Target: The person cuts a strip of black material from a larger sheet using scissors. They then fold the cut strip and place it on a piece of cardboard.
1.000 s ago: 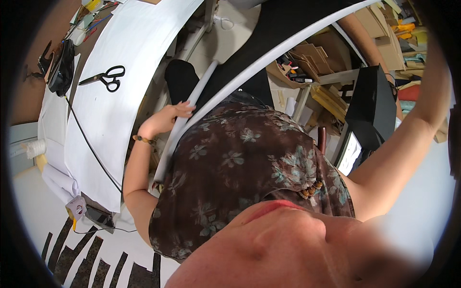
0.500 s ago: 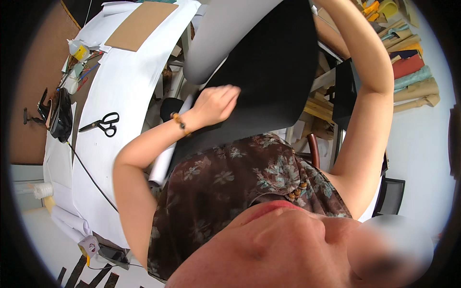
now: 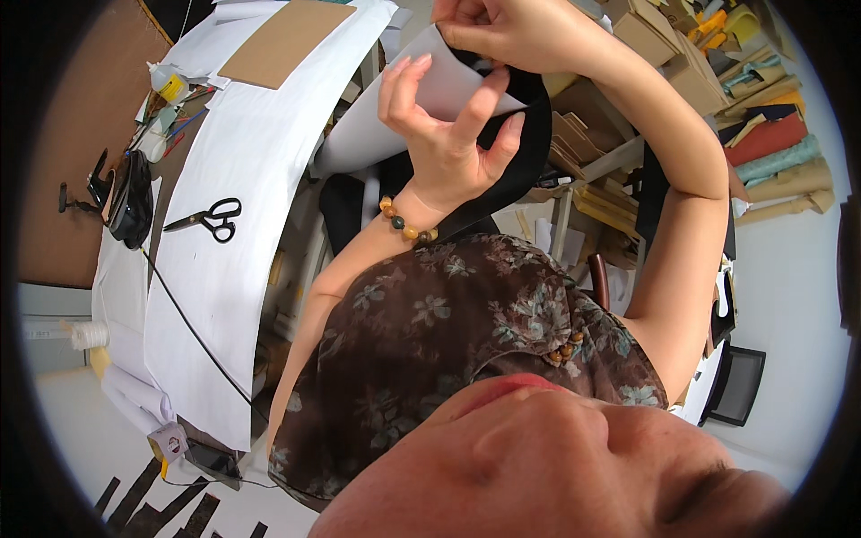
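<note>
Beside white-topped table (image 3: 238, 143): pinching pale sheet (image 3: 363, 130) by edge with right hand (image 3: 520, 34); spreading left hand (image 3: 448, 148) wide, loosely curled earlier.

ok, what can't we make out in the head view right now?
All head view:
Right hand: part of the fingers, cut off by the top edge.
Pale sheet: part, hidden behind the left hand.
Dark strips: some lower ends, lost at the picture's rim.

I find one sheet (image 3: 372, 125), pale grey on one face, black on the other, curled over and held up before me.
</note>
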`<state>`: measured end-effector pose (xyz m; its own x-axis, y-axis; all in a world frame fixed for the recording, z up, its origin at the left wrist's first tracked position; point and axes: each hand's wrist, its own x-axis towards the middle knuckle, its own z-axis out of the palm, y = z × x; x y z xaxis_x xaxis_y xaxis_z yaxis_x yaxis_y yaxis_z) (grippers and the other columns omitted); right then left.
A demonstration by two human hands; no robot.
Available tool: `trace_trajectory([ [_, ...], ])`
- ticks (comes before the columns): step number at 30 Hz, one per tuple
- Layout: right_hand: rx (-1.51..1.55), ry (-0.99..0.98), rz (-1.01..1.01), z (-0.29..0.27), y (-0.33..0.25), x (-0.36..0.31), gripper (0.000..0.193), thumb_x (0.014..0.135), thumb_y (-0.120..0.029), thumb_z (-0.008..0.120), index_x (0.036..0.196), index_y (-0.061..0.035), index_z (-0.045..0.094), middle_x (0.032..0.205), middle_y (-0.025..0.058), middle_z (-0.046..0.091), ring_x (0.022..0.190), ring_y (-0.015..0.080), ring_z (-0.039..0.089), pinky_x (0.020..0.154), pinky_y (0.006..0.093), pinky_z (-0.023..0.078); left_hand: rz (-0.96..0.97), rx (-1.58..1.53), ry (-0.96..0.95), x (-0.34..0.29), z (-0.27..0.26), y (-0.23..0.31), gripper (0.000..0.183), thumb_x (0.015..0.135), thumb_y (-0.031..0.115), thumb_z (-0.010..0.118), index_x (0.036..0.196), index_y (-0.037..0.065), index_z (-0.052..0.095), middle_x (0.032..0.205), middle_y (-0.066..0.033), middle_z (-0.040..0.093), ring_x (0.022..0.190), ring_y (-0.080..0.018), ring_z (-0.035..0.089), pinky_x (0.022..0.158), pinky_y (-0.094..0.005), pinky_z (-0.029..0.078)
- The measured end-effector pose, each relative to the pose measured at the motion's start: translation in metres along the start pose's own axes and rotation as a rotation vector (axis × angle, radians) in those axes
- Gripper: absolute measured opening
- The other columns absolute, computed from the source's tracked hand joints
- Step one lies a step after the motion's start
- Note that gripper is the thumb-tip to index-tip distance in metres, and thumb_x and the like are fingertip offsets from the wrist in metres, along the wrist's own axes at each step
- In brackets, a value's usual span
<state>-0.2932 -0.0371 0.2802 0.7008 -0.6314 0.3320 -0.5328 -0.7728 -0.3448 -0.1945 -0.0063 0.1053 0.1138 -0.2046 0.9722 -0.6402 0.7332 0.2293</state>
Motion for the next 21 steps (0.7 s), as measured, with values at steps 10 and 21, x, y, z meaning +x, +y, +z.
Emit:
trace_trajectory([
  [10, -0.382, 0.158, -0.102, 0.01, 0.032, 0.021, 0.01, 0.076, -0.007, 0.063, 0.077, 0.0017, 0.061, 0.065, 0.0204, 0.062, 0.068, 0.0406, 0.065, 0.061, 0.0437, 0.052, -0.048, 0.266, 0.024, 0.014, -0.041, -0.011, 0.037, 0.078, 0.045, 0.071, 0.066, 0.01, 0.065, 0.121, -0.0257, 0.039, 0.118, -0.0442, 0.031, 0.102, -0.0547, 0.026],
  [21, -0.704, 0.45, 0.131, -0.059, 0.106, -0.001, 0.015, 0.075, -0.011, 0.066, 0.078, 0.0015, 0.06, 0.073, 0.0217, 0.065, 0.073, 0.0393, 0.065, 0.066, 0.0434, 0.052, -0.45, 0.017, -0.185, -0.018, -0.044, -0.039, 0.018, 0.077, -0.002, 0.063, 0.093, 0.005, 0.065, 0.119, -0.0159, 0.061, 0.111, -0.0375, 0.058, 0.093, -0.0438, 0.047],
])
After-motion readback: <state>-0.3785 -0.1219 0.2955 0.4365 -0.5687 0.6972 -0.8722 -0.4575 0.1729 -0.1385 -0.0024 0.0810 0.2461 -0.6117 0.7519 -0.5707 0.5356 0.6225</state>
